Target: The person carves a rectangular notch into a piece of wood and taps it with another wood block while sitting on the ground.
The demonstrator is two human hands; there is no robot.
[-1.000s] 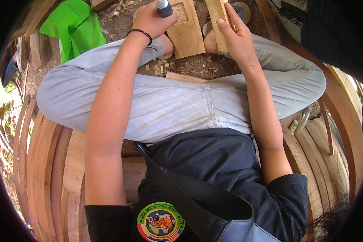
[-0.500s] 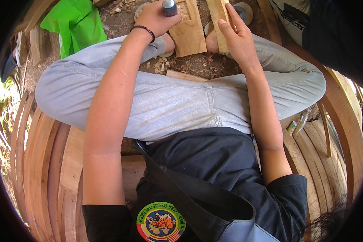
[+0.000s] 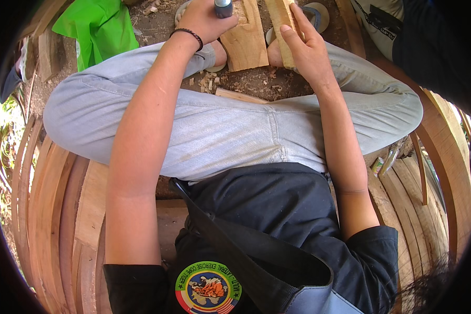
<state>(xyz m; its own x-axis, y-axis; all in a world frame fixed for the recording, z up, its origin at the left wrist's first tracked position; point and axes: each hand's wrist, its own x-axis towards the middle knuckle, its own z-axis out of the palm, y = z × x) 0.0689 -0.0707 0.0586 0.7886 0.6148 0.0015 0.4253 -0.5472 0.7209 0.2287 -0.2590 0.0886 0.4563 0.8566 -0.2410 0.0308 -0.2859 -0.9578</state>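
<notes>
At the top of the head view, my left hand (image 3: pixel 204 21) is closed around a tool with a dark, round-ended handle (image 3: pixel 223 7). Its working end is out of sight. Beneath that hand lies a flat wooden board (image 3: pixel 245 48) with a rough cut recess (image 3: pixel 240 20) near its upper part. A narrower wooden strip (image 3: pixel 283 31) stands just right of the board, with a gap between them. My right hand (image 3: pixel 310 49) grips this strip, thumb on its near face and fingers along its right side. The upper ends of both wooden pieces run out of view.
Wood chips (image 3: pixel 210 81) litter the ground between my crossed legs, beside a small loose wood piece (image 3: pixel 240 96). A bright green bag (image 3: pixel 97 34) lies at the upper left. Long planks (image 3: pixel 91 209) surround me on both sides. Another person's dark clothing (image 3: pixel 429 57) shows at the upper right.
The tool handle in my left hand has shifted very slightly right and up. My right hand keeps its hold on the strip.
</notes>
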